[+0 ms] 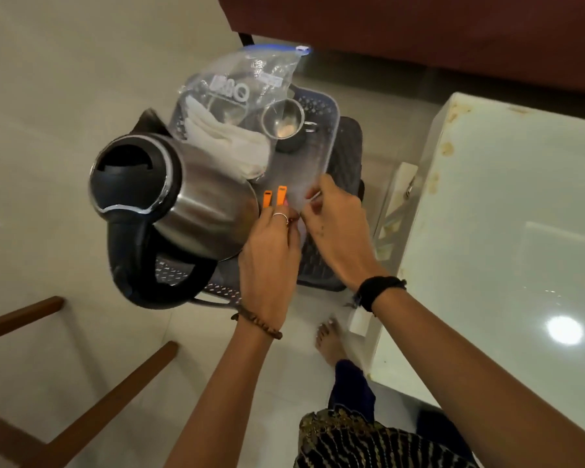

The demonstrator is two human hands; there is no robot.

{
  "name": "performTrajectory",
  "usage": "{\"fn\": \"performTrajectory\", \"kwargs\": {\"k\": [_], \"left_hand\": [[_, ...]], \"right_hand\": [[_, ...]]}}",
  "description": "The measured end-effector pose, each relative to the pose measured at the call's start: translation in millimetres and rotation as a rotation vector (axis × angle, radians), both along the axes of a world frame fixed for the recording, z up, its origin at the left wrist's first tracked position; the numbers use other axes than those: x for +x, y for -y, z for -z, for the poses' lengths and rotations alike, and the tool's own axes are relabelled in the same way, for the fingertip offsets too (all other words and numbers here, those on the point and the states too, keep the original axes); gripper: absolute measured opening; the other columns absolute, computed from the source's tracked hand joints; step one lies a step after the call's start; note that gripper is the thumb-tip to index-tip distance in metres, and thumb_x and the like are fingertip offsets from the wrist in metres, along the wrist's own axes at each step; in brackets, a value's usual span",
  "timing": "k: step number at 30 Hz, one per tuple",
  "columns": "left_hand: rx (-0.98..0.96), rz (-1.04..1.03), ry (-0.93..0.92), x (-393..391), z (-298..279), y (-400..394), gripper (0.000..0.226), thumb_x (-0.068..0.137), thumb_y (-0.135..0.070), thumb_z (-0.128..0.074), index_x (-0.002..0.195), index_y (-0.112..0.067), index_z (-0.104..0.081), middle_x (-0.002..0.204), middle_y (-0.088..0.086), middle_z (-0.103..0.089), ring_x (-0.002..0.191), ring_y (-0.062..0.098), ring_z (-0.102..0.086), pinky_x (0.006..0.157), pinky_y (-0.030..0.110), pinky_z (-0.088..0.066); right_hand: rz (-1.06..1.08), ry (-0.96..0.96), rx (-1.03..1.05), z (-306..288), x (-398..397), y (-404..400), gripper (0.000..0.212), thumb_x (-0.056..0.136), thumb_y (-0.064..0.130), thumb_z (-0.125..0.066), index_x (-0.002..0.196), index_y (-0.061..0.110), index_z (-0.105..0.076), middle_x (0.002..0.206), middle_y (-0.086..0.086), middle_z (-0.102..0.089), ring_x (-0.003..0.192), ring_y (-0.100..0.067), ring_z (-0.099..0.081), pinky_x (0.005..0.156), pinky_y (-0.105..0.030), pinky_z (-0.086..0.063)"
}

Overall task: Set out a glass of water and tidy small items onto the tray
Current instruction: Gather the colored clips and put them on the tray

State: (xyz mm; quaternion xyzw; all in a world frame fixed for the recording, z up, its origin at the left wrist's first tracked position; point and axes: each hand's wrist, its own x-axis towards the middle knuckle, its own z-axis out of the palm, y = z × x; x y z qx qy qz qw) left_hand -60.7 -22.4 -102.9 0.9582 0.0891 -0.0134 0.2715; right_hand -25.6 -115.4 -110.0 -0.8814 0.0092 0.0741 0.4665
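Note:
A clear plastic tray [331,140] lies on a dark perforated stool [348,153]. On the tray stand a steel cup [282,119] and a clear zip bag [237,86] with white cloths inside. A steel kettle with a black lid and handle [169,197] fills the tray's left side, tilted in the wide view. My left hand [271,248] reaches to the tray's near edge, and two small orange clips [274,197] stick out from its fingertips. My right hand [338,224] is beside it, fingers curled and pinching the tray's near right rim. What lies between the hands is hidden.
A pale glass-topped table [504,231] stands at the right, close to the stool. Dark red furniture [419,28] runs across the back. Wooden chair legs [81,400] cross the lower left. My bare foot [328,339] is on the tiled floor below the stool.

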Motion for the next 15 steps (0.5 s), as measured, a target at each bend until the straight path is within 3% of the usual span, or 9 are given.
{"fn": "performTrajectory", "kwargs": {"k": [3,6,9,12,15], "left_hand": [[-0.051,0.095,0.036,-3,0,29,0.008,0.089,-0.010,-0.053,0.091,-0.006,-0.060,0.097,0.011,-0.064,0.084,0.027,-0.060,0.071,0.036,-0.049],[-0.060,0.272,0.021,-16,7,78,0.006,0.088,-0.007,-0.054,0.089,-0.006,-0.060,0.088,0.011,-0.063,0.075,0.022,-0.059,0.067,0.025,-0.045],[-0.057,0.475,-0.071,-40,22,144,0.010,0.089,-0.010,-0.055,0.094,-0.007,-0.062,0.092,0.010,-0.065,0.079,0.020,-0.062,0.071,0.021,-0.046],[-0.015,0.712,-0.171,-75,40,229,0.016,0.092,-0.012,-0.050,0.102,-0.010,-0.062,0.103,0.006,-0.065,0.091,0.019,-0.062,0.082,0.027,-0.052],[0.000,0.838,-0.204,-113,52,309,0.019,0.091,-0.011,-0.048,0.105,-0.013,-0.061,0.109,0.001,-0.063,0.098,0.017,-0.060,0.082,0.028,-0.052]], "right_hand": [[0.029,0.000,0.020,7,-17,38,0.006,0.089,0.014,-0.052,0.089,0.008,-0.052,0.082,-0.006,-0.063,0.072,-0.021,-0.060,0.065,-0.040,-0.051],[0.109,-0.050,-0.038,21,-45,99,0.004,0.090,0.019,-0.052,0.090,0.016,-0.053,0.083,-0.001,-0.064,0.069,-0.017,-0.058,0.060,-0.030,-0.047],[0.165,-0.128,-0.160,37,-84,173,0.008,0.091,0.022,-0.048,0.097,0.020,-0.053,0.091,0.004,-0.065,0.072,-0.014,-0.057,0.061,-0.026,-0.041],[0.237,-0.186,-0.267,49,-137,264,0.012,0.093,0.024,-0.046,0.102,0.020,-0.052,0.095,0.005,-0.065,0.072,-0.015,-0.059,0.062,-0.030,-0.046],[0.277,-0.262,-0.352,55,-190,352,0.015,0.093,0.023,-0.045,0.105,0.018,-0.052,0.100,0.002,-0.064,0.073,-0.015,-0.058,0.063,-0.030,-0.047]]}}
